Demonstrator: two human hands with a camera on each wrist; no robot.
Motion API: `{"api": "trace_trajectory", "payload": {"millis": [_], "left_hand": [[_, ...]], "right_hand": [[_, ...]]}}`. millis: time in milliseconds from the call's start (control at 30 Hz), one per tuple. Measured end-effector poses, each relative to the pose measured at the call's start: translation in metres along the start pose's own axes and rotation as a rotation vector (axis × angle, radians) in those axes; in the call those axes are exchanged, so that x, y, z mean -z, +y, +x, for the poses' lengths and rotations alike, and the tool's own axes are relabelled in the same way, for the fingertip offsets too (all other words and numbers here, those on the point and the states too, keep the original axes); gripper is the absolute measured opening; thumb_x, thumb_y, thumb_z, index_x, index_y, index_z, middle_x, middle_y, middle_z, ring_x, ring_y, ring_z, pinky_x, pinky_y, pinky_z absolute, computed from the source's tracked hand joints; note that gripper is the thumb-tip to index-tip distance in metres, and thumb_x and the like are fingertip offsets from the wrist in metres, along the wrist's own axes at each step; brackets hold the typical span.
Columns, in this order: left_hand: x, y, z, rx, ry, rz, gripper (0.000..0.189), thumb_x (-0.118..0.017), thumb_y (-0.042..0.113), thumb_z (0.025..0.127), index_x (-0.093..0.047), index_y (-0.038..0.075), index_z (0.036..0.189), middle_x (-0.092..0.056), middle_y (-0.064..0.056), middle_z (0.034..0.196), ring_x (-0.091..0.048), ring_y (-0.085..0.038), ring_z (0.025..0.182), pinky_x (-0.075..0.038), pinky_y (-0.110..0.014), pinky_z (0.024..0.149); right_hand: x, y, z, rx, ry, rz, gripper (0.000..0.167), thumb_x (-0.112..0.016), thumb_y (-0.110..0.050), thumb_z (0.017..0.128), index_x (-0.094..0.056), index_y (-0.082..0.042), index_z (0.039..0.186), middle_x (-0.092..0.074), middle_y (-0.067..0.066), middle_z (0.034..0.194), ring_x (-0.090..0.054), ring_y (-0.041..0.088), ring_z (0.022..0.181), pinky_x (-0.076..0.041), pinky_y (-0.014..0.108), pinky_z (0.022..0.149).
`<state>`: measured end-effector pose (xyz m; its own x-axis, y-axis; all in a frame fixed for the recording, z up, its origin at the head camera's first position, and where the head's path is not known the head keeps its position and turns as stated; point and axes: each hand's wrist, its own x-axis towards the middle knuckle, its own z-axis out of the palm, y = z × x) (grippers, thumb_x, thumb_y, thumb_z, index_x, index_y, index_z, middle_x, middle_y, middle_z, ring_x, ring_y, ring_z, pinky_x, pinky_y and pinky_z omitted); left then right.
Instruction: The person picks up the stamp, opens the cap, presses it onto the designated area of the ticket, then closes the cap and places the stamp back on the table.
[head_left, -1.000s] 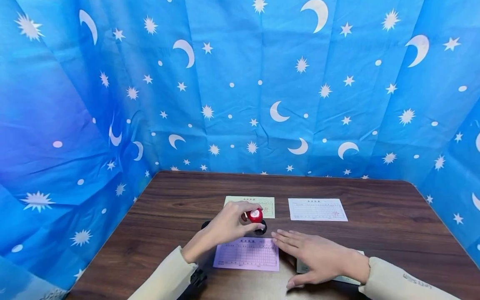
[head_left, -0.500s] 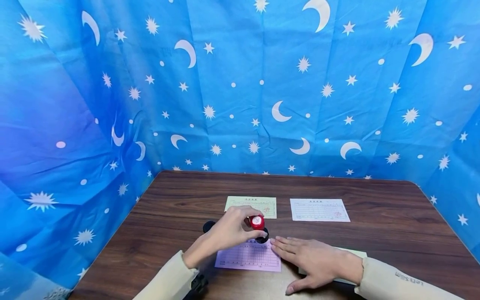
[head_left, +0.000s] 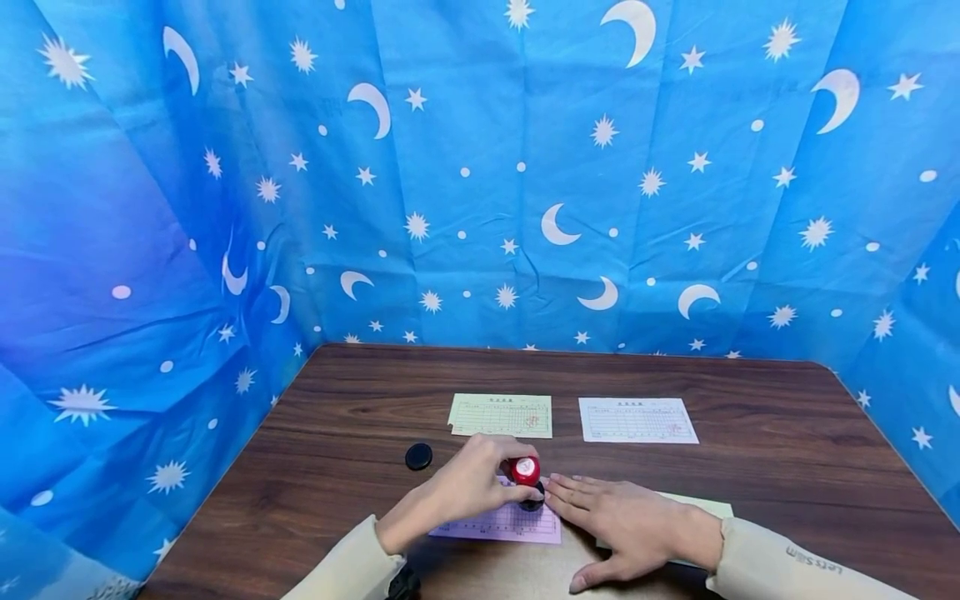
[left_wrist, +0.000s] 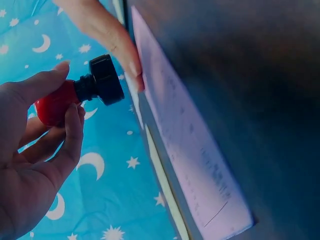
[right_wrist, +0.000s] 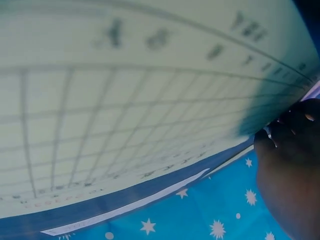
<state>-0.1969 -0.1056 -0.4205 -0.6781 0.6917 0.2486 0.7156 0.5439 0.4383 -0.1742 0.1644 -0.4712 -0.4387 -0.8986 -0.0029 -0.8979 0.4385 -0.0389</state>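
Observation:
My left hand (head_left: 471,482) grips a rubber stamp (head_left: 527,470) by its round red handle, thumb on one side and fingers on the other. Its black base overlaps the right part of a purple form slip (head_left: 480,528) in the head view. In the left wrist view a gap shows between the stamp base (left_wrist: 107,80) and the slip (left_wrist: 185,135). My right hand (head_left: 637,521) lies with fingers extended, fingertips at the slip's right edge. Under that hand and wrist lies a pale green slip (head_left: 708,505), partly hidden; its printed grid (right_wrist: 125,110) fills much of the right wrist view.
A black round cap (head_left: 418,456) lies on the wooden table (head_left: 360,400) left of my left hand. Farther back are a yellow-green slip (head_left: 487,415) and a white slip (head_left: 637,419), both with red stamp marks. A blue star-and-moon curtain (head_left: 480,200) surrounds the table.
My left hand has brought the stamp nearer to me and slightly right, over the purple slip, uncovering the black cap. My right hand's fingertips have come to the slip's edge.

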Motion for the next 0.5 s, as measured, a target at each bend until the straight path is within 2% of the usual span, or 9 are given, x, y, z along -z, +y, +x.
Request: {"api": "trace_trajectory", "payload": {"millis": [233, 333, 500], "left_hand": [[-0.01, 0.002, -0.001, -0.117, 0.0, 0.076, 0.033, -0.088, 0.028, 0.088, -0.077, 0.009, 0.111, -0.075, 0.001, 0.092, -0.061, 0.004, 0.081, -0.05, -0.008, 0.068], [-0.014, 0.003, -0.001, -0.126, -0.022, 0.078, 0.031, -0.087, 0.029, 0.088, -0.076, 0.01, 0.11, -0.074, 0.001, 0.091, -0.06, 0.004, 0.08, -0.047, -0.005, 0.068], [-0.017, 0.006, -0.001, -0.104, -0.059, 0.079, 0.031, -0.089, 0.029, 0.086, -0.077, 0.011, 0.108, -0.073, 0.002, 0.091, -0.057, 0.004, 0.078, -0.043, -0.004, 0.067]], "right_hand": [[-0.002, 0.0, -0.001, 0.005, 0.014, -0.038, 0.098, -0.033, -0.082, 0.099, -0.035, -0.008, 0.163, -0.035, 0.012, 0.171, -0.038, 0.026, 0.158, -0.042, 0.042, 0.123], [-0.003, 0.0, -0.003, -0.01, -0.003, -0.011, 0.099, -0.033, -0.082, 0.098, -0.034, -0.008, 0.164, -0.033, 0.012, 0.172, -0.037, 0.026, 0.158, -0.041, 0.043, 0.123], [-0.003, 0.0, -0.003, -0.019, -0.008, 0.007, 0.1, -0.033, -0.082, 0.098, -0.031, -0.008, 0.165, -0.031, 0.011, 0.173, -0.035, 0.026, 0.159, -0.04, 0.043, 0.124]]}}
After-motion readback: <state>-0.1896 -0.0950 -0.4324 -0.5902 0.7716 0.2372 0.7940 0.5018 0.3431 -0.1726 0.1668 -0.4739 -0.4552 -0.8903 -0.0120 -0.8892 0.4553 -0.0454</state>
